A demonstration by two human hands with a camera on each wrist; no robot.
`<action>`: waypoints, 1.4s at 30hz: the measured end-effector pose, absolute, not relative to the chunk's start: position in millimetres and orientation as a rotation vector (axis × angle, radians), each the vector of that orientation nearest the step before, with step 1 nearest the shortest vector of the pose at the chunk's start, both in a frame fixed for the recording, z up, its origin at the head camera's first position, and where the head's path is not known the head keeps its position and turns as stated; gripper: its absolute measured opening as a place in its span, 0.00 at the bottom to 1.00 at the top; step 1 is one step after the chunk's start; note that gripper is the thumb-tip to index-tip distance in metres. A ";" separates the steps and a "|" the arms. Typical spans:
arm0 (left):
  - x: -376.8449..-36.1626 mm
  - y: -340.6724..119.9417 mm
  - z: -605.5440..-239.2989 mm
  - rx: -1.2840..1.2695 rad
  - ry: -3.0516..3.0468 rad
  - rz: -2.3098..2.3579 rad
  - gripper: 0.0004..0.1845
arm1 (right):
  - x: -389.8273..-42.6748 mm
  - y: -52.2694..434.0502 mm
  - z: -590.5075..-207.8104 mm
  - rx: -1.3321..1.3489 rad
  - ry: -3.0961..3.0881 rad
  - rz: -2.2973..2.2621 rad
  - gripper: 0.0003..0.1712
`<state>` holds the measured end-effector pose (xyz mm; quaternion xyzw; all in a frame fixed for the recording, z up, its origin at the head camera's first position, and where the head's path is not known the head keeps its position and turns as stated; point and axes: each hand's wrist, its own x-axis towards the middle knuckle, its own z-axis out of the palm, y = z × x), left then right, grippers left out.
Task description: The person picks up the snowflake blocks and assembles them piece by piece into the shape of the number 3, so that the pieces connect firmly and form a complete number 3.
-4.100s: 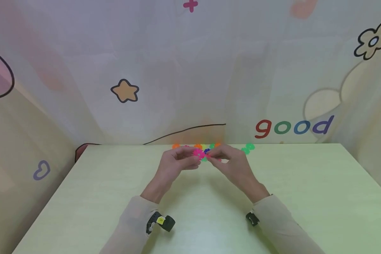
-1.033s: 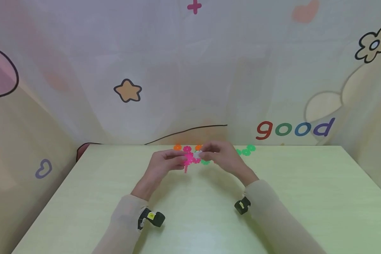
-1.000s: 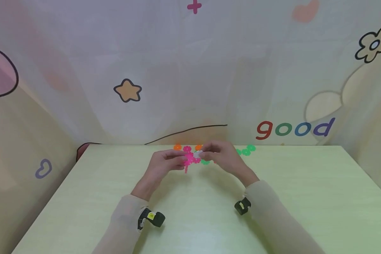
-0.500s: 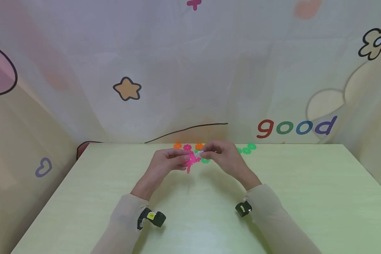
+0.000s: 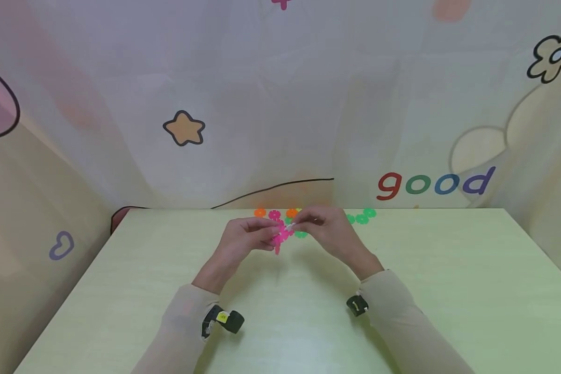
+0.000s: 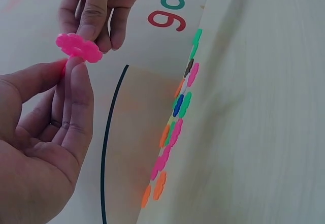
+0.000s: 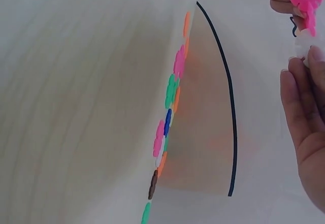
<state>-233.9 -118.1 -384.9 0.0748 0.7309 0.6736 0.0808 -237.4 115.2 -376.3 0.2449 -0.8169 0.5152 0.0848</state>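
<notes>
Since half a second ago, barely shifted: left hand (image 5: 245, 240) pinching pink cluster (image 5: 279, 235) above the surface (image 5: 449, 291), right hand (image 5: 326, 231) pinching white piece (image 7: 306, 43) against it; joining apparently still underway

Pink flower discs (image 5: 280, 236) joined, white disc (image 7: 304, 46) at them; loose discs (image 6: 175, 127) orange, pink, green, blue, brown; table (image 5: 449, 291) pale green; backdrop (image 5: 308, 104) cream, coloured cartoon shapes

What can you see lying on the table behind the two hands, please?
Behind the left hand and right hand, a row of loose snowflake pieces lies along the table's far edge: orange, pink, green, blue, brown. In the head view the hands and the pink assembly cover the row's middle.
</notes>
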 end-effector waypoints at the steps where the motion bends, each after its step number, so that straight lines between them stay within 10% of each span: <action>1: -233.7 -117.9 -385.0 0.228 2.186 2.014 0.13 | -237.2 114.6 -376.6 0.727 -2.430 1.533 0.06; 42: -239.2 -130.1 -388.4 0.324 2.303 1.866 0.12 | -265.5 115.4 -374.8 0.804 -2.624 1.463 0.16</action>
